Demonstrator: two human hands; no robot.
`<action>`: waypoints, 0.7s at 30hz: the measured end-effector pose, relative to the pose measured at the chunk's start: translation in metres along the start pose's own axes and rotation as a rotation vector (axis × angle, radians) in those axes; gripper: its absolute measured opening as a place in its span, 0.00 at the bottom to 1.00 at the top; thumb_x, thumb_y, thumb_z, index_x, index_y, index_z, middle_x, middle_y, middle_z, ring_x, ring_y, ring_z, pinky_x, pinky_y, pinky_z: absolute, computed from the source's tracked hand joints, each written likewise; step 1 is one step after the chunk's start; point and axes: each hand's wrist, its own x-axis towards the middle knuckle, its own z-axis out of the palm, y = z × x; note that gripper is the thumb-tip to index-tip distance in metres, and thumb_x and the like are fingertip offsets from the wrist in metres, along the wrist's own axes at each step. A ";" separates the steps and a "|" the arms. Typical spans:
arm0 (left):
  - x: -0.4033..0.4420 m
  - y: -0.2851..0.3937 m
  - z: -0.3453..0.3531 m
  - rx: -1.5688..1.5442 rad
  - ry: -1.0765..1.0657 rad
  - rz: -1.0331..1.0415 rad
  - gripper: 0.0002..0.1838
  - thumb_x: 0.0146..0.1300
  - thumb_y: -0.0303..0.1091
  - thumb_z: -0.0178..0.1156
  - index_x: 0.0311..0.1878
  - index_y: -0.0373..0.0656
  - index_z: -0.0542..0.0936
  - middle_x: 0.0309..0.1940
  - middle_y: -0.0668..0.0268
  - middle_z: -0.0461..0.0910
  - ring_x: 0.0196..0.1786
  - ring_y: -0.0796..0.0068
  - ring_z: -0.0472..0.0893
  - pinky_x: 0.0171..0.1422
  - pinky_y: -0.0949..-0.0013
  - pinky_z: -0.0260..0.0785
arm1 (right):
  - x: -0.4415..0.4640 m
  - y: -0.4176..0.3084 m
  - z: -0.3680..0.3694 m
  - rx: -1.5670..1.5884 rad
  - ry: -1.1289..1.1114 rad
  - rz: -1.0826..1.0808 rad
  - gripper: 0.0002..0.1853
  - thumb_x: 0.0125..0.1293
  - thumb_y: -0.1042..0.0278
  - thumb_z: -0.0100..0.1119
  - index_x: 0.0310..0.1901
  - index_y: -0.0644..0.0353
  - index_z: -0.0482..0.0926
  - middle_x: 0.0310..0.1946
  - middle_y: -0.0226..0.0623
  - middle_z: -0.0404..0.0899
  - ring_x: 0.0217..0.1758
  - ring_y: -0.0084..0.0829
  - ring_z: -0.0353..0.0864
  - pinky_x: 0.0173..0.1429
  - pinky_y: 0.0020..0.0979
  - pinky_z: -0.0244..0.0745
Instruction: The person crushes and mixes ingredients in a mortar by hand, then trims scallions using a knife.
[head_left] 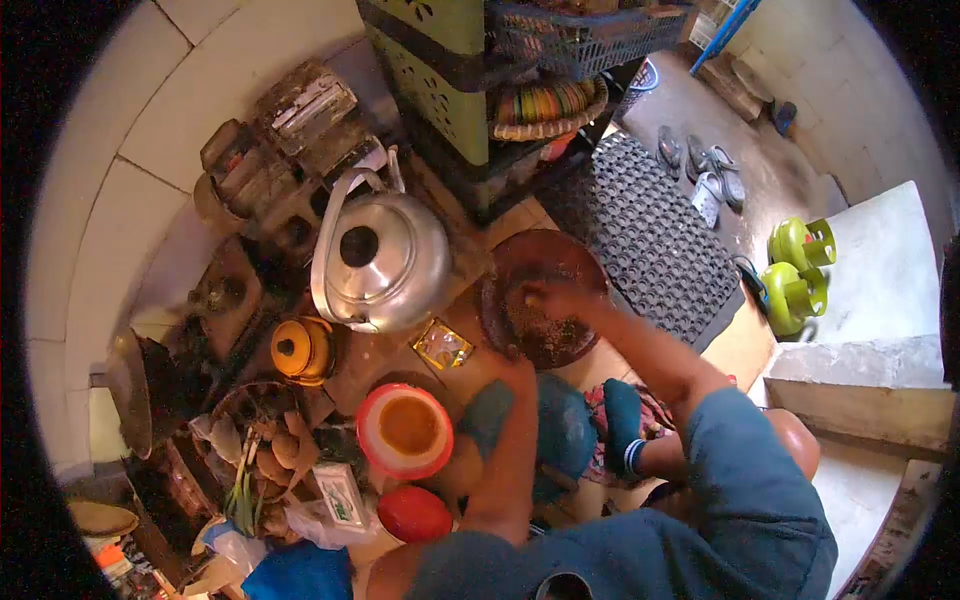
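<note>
A wide, shallow, dark brown mortar [505, 262] sits on the floor in front of me, with coarse brownish bits spread inside. My right hand [560, 301] reaches into it, fingers closed and slightly blurred; what they grip, if anything, is hard to make out. At the near rim, my left hand [512, 370] is closed on the mortar's edge, its fingertips partly hidden. Left of that hand lies a small yellow packet [442, 344]. A red-rimmed bowl [405, 432] with brown contents stands nearer, beside a small red bowl [414, 514].
A large metal kettle [385, 262] and a lidded orange pot [300, 348] stand at left, near a blackened stove [225, 290]. Onions and greens lie below them. A plastic rack [430, 90] rises behind the mortar. A black mat [660, 235], sandals and green gas cylinders [795, 295] are at right.
</note>
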 end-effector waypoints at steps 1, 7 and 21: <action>0.002 -0.006 0.002 -0.061 0.014 -0.069 0.24 0.58 0.24 0.49 0.59 0.29 0.61 0.53 0.46 0.68 0.55 0.54 0.68 0.63 0.60 0.58 | 0.003 0.007 -0.011 -0.121 -0.012 0.038 0.23 0.62 0.49 0.48 0.59 0.41 0.67 0.49 0.51 0.74 0.50 0.48 0.75 0.50 0.45 0.72; 0.019 0.040 -0.033 -0.240 -0.010 -0.235 0.24 0.60 0.27 0.50 0.59 0.29 0.62 0.55 0.45 0.67 0.58 0.53 0.67 0.64 0.60 0.57 | -0.074 -0.018 0.017 -0.584 0.003 -0.017 0.24 0.62 0.50 0.48 0.59 0.45 0.67 0.48 0.54 0.74 0.54 0.44 0.72 0.51 0.47 0.70; 0.063 0.034 -0.022 -0.389 -0.088 -0.174 0.27 0.63 0.40 0.52 0.60 0.32 0.64 0.58 0.48 0.66 0.60 0.56 0.67 0.65 0.61 0.56 | -0.066 -0.049 0.043 -0.459 0.211 -0.008 0.28 0.61 0.46 0.46 0.61 0.47 0.64 0.46 0.49 0.75 0.36 0.48 0.79 0.43 0.51 0.72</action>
